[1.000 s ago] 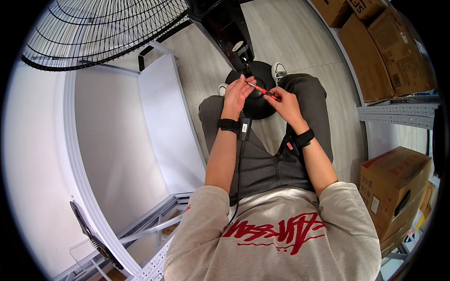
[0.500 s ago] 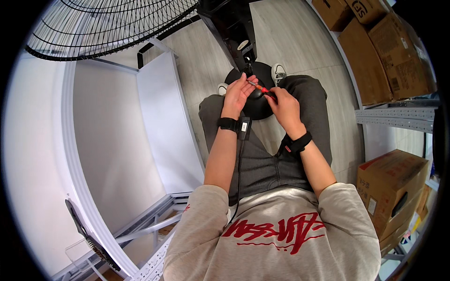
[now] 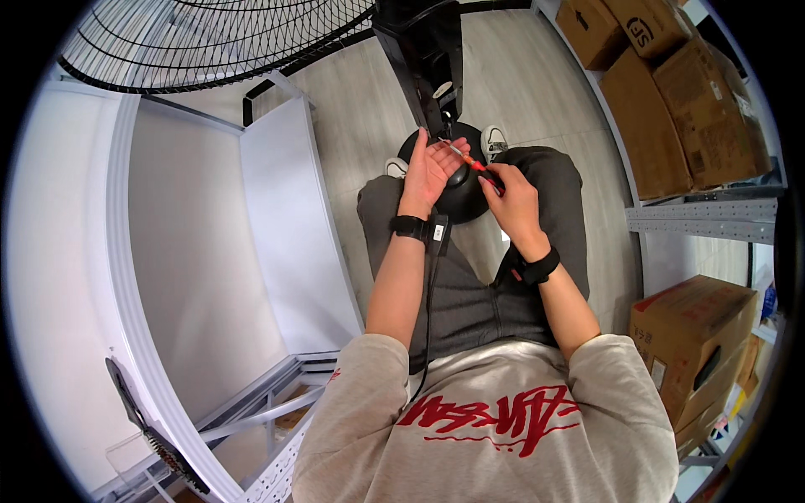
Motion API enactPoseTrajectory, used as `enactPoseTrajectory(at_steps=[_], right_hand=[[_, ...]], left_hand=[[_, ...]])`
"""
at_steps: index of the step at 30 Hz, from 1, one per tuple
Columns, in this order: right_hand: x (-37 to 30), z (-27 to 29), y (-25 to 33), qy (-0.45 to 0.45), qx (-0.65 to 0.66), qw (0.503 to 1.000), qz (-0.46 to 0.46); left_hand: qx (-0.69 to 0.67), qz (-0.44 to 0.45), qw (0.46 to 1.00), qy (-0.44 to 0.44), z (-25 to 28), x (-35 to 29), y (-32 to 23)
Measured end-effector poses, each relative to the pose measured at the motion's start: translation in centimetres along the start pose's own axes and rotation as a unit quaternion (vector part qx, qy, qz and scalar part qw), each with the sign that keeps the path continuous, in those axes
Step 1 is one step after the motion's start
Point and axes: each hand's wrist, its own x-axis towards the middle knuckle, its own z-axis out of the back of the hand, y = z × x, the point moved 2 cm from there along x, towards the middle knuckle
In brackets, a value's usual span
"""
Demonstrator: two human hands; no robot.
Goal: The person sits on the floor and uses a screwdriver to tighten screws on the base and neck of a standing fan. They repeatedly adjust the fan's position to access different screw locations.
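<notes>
My left hand [image 3: 430, 174] is palm up with its fingers stretched out beneath the tip of a screwdriver. My right hand [image 3: 513, 201] grips that red and black screwdriver [image 3: 477, 165], whose shaft slants up and left over the left palm. Whether the shaft touches the palm I cannot tell. Just beyond the fingers stands the black column [image 3: 419, 63] of a floor fan, its lower part open to a cavity with small parts. The fan's round black base [image 3: 457, 201] lies between my feet. Any small piece in the left palm is too small to make out.
A large black wire fan grille [image 3: 218, 42] hangs at the upper left. White shelving [image 3: 293, 226] runs along the left, with a hairbrush [image 3: 155, 427] near its lower end. Cardboard boxes [image 3: 646, 126] fill the rack at right, and another box [image 3: 692, 335] stands lower.
My left hand has opened wider, its fingers now spread to the right under the screwdriver. My right hand and the screwdriver have shifted slightly right and down. The view has tilted a little.
</notes>
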Motion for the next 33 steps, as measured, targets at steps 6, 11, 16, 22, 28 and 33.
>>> enactPoseTrajectory(at_steps=[6, 11, 16, 22, 28, 33], right_hand=[[1.2, 5.0, 4.4, -0.072, 0.042, 0.996, 0.018], [5.1, 9.9, 8.9, -0.141, -0.009, 0.989, 0.04], [9.0, 12.2, 11.4, -0.16, -0.031, 0.985, 0.051], [10.8, 12.0, 12.8, -0.167, -0.049, 0.981, 0.09], [11.5, 11.6, 13.3, -0.159, -0.06, 0.979, 0.109], [12.4, 11.6, 13.7, -0.156, -0.069, 0.977, 0.128]], left_hand=[[0.106, -0.084, 0.985, -0.109, 2.2, 0.8, 0.2], [0.17, -0.177, 0.95, -0.193, 4.9, 1.8, 0.6], [0.223, -0.171, 0.94, -0.194, 3.3, 1.5, 0.6], [0.205, -0.158, 0.953, -0.16, 2.9, 1.1, 0.2], [0.188, -0.134, 0.962, -0.146, 4.0, 1.7, 0.5], [0.178, -0.109, 0.967, -0.145, 4.0, 1.9, 0.7]])
